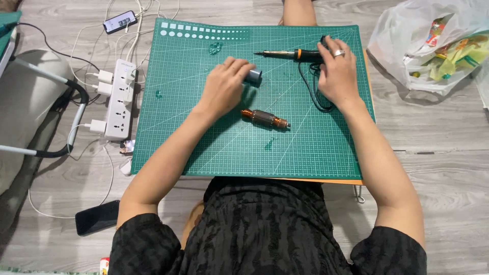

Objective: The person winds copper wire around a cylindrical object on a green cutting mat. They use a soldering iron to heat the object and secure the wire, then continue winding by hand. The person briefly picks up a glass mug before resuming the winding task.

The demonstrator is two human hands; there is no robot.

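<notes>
Left hand (224, 86) fingers curl on grey cylinder (252, 76) — right hand (336, 69) covers soldering iron (285, 54).

Single head view, looking steeply down, close over green cutting mat (229, 147) on lap table.

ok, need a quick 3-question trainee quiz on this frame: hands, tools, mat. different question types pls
1. True or false: the right hand rests on the handle end of the black soldering iron with the orange collar.
2. Multiple choice: the left hand touches A) the copper-wound motor armature, B) the small grey cylinder, C) the white power strip.
3. Fill in: the armature lies on the green gridded ____.

Key
1. True.
2. B; the cylinder shows at the fingertips, the armature lies apart, nearer the person.
3. Cutting mat.
</notes>
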